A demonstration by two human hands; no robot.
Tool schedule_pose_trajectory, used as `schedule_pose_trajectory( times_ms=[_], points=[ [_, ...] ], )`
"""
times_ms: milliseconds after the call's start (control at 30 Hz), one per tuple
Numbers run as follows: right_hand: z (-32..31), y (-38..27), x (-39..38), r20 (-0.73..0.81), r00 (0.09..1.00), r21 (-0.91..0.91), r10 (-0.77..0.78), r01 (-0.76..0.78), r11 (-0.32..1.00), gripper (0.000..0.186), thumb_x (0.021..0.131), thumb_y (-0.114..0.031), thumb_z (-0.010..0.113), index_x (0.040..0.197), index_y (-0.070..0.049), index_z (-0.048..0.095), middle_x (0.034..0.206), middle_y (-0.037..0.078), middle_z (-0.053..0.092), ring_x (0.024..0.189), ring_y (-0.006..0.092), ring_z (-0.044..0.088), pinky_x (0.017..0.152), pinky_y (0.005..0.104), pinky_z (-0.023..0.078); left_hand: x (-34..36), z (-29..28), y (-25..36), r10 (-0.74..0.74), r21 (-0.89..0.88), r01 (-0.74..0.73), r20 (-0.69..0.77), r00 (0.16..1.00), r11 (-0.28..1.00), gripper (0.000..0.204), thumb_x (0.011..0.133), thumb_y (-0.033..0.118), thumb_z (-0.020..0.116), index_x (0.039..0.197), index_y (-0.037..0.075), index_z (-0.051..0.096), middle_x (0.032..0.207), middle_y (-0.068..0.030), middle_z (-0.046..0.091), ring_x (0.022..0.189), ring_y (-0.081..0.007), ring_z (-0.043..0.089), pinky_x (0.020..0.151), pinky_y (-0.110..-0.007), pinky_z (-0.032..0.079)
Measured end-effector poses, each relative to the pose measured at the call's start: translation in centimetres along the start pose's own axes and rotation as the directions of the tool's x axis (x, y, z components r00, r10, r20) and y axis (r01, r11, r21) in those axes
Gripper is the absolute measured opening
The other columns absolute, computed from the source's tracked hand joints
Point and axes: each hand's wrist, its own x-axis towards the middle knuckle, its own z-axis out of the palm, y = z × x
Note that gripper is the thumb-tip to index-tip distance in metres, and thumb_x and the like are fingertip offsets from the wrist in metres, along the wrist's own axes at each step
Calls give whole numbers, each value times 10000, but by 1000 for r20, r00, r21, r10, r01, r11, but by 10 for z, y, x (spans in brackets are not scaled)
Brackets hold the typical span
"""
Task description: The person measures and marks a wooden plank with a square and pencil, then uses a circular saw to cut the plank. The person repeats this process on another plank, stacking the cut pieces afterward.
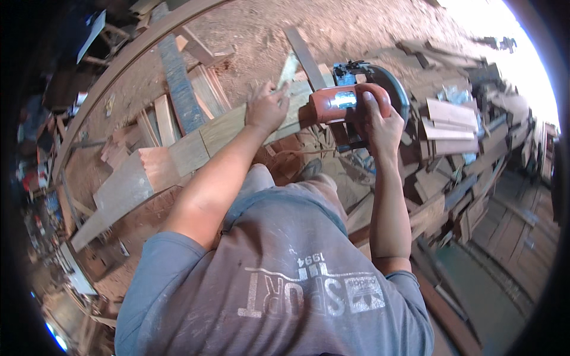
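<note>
**Holding a circular saw (338, 104) at the right end of a pale board (224, 129)**

The board lies slantwise in front of the person, and its right end goes under the saw or just beside it. I judge that the step in hand is cutting, or setting the saw for a cut, near this end; whether the blade touches the wood, I cannot tell.

The right hand (382, 121) is closed around the saw's rear handle, with the thumb along its top; the trigger finger is hidden. The left hand (267, 108) is not gripping: its fingers are slightly bent, a little apart, and seem to rest on the board, left of the saw.

In my judgement, the next move calls for a steady board, a level saw and left fingers well away from the blade. Beyond the far edge of the board, a bluish plank (180, 86) and a narrow grey plank (304, 56) lie close to it.
</note>
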Motion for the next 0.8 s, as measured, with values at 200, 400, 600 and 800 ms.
schedule_pose_trajectory(
  times_ms=[200, 400, 600, 800],
  points=[
    [-83, 94, -71, -280, 930, 364, 239, -127, 923, 380, 1126, -301, 662, 1357, -6, 725, 957, 4, 701, 712, 78, 596, 641, 268, 495, 1, 4, -4, 44, 85, -44, 10, 999, 995, 375, 1060, 384, 672, 1394, 257, 786, 1187, -136, 704, 1133, -324, 658, 1052, -495, 519],
    [-124, 253, -85, -53, 850, 684, 524, -352, 639, 264, 1103, -309, 671, 1130, -52, 621, 763, 12, 572, 594, 144, 575, 518, 337, 501, 4, 4, -7, 127, 142, -119, -46, 991, 983, 384, 1059, 350, 705, 1391, 176, 788, 1122, -132, 701, 1016, -304, 684, 915, -443, 565],
    [-99, 501, -67, -164, 668, -181, 726, -743, 644, 378, 985, -321, 683, 1059, 47, 720, 827, 175, 749, 710, 298, 748, 681, 464, 605, -1, 2, -5, 104, 6, -104, -32, 994, 995, 392, 1050, 130, 710, 1440, 98, 746, 1117, -101, 667, 932, -213, 649, 832, -335, 551],
    [-70, 669, -64, -137, 536, -378, 833, -805, 457, 560, 963, -387, 669, 1235, 98, 735, 1254, 304, 762, 1195, 453, 736, 1034, 528, 557, 0, -3, -4, 151, 153, -156, 42, 988, 976, 447, 1076, 56, 640, 1522, 59, 669, 1145, -84, 594, 920, -151, 575, 795, -280, 504]
  ],
)
